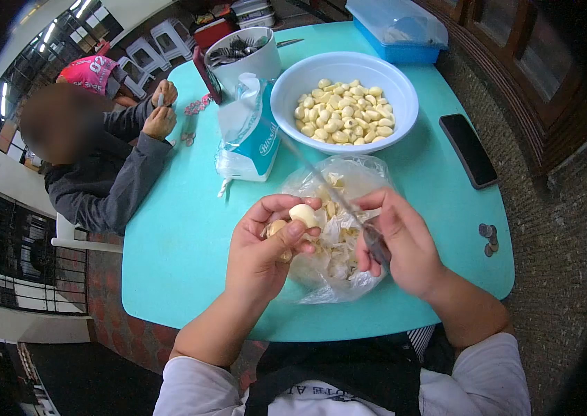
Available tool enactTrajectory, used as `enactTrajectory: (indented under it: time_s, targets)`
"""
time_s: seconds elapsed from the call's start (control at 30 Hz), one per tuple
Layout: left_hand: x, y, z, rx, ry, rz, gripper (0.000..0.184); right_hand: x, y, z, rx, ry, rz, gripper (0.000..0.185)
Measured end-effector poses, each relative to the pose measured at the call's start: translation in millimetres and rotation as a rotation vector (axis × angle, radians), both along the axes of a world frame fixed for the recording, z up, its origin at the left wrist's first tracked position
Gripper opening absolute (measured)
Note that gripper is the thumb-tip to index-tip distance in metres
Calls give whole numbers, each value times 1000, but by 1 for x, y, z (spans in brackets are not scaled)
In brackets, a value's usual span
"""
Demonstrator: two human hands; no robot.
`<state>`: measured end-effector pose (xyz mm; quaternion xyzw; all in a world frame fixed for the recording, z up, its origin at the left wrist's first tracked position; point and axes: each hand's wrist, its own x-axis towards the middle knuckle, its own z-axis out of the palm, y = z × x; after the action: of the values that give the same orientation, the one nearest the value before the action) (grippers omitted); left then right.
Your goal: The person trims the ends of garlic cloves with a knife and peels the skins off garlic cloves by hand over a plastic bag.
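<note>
Pinched between the thumb and fingers of my left hand point(269, 232) is a pale peeled garlic clove point(303, 215). Browner cloves point(277, 229) sit deeper in the same palm. My right hand point(401, 239) is closed around the dark handle of a knife point(376, 244), and its thin blade points up and left, somewhat blurred. Below both hands lies a clear plastic bag point(342, 291) holding papery garlic skins point(331, 253). Beyond it, a light blue basin point(404, 104) contains many peeled garlic cloves point(344, 114).
A tissue pack point(248, 132), a white tub of cutlery point(259, 62) and a blue lidded box point(404, 48) stand toward the back of the turquoise table point(182, 270). A phone point(469, 151) and coins point(489, 239) lie right. Another person point(109, 159) sits at the left edge.
</note>
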<state>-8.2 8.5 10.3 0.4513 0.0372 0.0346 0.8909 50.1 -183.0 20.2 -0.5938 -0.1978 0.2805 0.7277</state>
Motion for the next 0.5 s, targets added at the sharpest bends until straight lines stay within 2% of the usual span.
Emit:
enactTrajectory:
  time_s: [0.17, 0.27, 0.37, 0.5]
  targets:
    - [-1, -1, 2, -10, 47, 37, 26, -4, 5, -7, -28, -59, 1, 13]
    - [-1, -2, 2, -40, 48, 40, 26, -6, 8, -7, 19, -50, -30, 10]
    - [-1, -2, -5, -40, 20, 33, 27, -8, 5, -2, -13, -2, 47, 24]
    - [1, -5, -8, -28, 31, 52, 31, -8, 5, 0, 87, -66, 179, 55]
